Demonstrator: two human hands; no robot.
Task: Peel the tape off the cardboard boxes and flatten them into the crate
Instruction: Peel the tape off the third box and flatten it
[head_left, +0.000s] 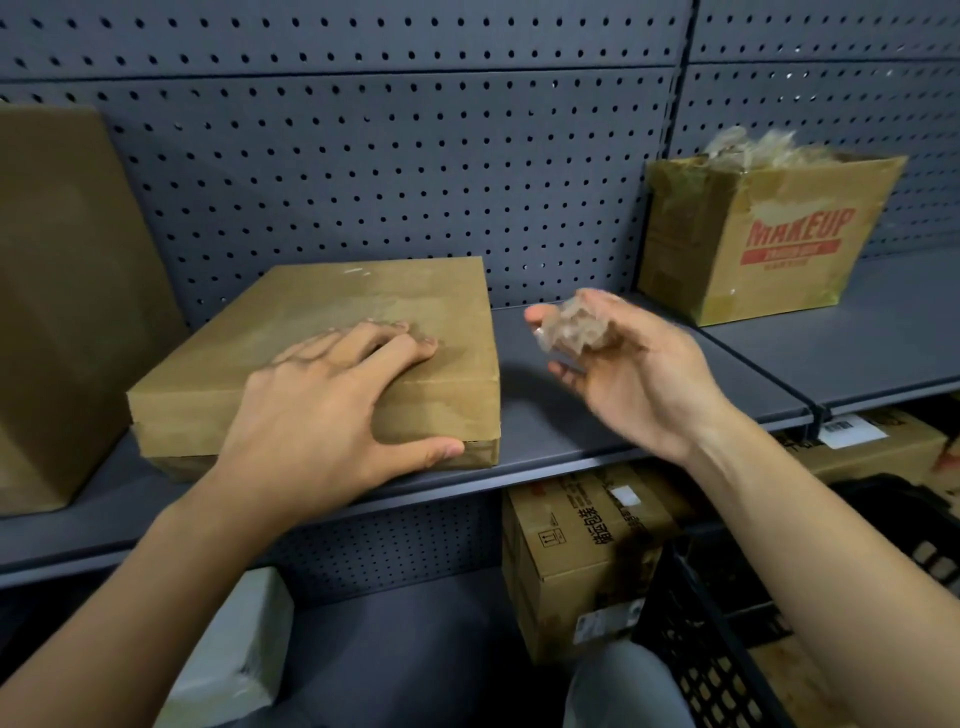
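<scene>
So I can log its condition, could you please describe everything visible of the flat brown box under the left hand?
The flat box is plain brown cardboard, shallow and rectangular, closed, with faint shiny patches on its top. It lies flat on the grey shelf, turned slightly, its back end near the pegboard wall. The left hand presses on its top, thumb against the front side.

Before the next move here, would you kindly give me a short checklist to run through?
1. Tape wad gripped in right hand: ok.
2. Left hand pressing on flat box, steadying it: ok.
3. Flat box top free of tape: cannot tell, surface blurred.
4. MAKEUP box open to take the wad: ok, though heaped already.
5. Room in black crate below: cannot tell, mostly hidden.
</scene>
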